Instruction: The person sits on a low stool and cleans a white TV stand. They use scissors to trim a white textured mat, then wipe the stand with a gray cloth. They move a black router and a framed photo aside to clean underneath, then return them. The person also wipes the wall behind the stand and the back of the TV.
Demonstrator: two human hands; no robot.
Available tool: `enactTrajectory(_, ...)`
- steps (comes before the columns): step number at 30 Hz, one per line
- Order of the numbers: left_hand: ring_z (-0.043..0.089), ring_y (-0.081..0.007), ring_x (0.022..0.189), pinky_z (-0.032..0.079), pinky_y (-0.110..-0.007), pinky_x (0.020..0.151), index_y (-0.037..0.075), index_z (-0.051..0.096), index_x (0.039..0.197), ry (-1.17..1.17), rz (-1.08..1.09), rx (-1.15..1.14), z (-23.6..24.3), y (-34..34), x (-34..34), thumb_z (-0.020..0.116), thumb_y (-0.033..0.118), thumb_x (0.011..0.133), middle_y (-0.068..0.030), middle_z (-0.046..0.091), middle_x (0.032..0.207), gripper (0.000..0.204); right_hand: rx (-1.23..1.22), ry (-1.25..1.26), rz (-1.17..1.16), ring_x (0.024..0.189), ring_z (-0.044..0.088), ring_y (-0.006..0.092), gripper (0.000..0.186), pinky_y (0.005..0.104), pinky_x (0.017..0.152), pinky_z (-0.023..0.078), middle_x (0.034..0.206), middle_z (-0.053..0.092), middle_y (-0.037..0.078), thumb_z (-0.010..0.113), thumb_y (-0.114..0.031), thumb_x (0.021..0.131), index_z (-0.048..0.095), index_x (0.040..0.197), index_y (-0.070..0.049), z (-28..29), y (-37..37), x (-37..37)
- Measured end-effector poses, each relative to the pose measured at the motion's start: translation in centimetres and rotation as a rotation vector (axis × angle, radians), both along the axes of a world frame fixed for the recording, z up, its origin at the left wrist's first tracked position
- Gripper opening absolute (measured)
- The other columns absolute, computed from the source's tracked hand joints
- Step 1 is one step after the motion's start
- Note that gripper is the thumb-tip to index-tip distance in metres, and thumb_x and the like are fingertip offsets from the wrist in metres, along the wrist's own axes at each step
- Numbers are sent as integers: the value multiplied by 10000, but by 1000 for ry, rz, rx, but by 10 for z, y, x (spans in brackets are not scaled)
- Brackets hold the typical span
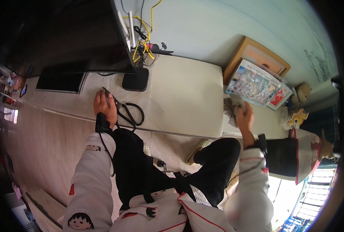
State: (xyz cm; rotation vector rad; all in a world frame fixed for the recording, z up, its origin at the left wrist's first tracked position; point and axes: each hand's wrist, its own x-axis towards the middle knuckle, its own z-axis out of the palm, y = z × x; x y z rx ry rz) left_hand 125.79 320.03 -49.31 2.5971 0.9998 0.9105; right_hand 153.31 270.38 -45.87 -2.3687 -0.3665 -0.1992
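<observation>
Sleeves [91, 174] nearest, scissors [118, 104] point diagonally away leftward.

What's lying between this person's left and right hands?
In the head view: black-handled scissors at the left hand, then cream tabletop, then crumpled greyish material at the right hand.

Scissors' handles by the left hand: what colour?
The scissors' handles are black; best seen in the head view, the only one.
</observation>
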Motion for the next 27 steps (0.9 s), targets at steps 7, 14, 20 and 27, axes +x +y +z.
enactTrajectory(7,466,-428,1301,363,-488,1110,-35,545,1342,12,12,7,-4,0,-2,450,344,1032,-259,524,1386,498,-98,-134,641,1147,561,362,446,460,991,449,1222,591,158,738,-136,708,684,1148,-85,60,78,-107)
enactTrajectory(14,435,-434,1341,337,-489,1137,-54,537,1344,51,-15,-49,-13,11,-2,433,351,1047,-282,499,1418,513,-338,-87,897,1474,286,370,608,579,1202,192,1587,330,156,661,-378,878,528,1443,-198,30,129,-119)
enactTrajectory(20,443,-428,1337,339,-480,1140,-39,519,1363,56,-31,-14,-22,19,-4,394,380,1063,-267,496,1423,530,-385,-186,278,1486,271,379,615,564,1198,189,1599,327,151,622,-394,937,471,1471,-130,0,55,-64)
enactTrajectory(27,448,-423,1337,346,-466,1138,-49,517,1365,35,-33,-43,-31,30,-5,411,387,1058,-265,493,1432,543,-461,-3,205,1482,264,409,651,534,1202,181,1590,356,166,531,-452,972,436,1490,-68,-36,-30,-42)
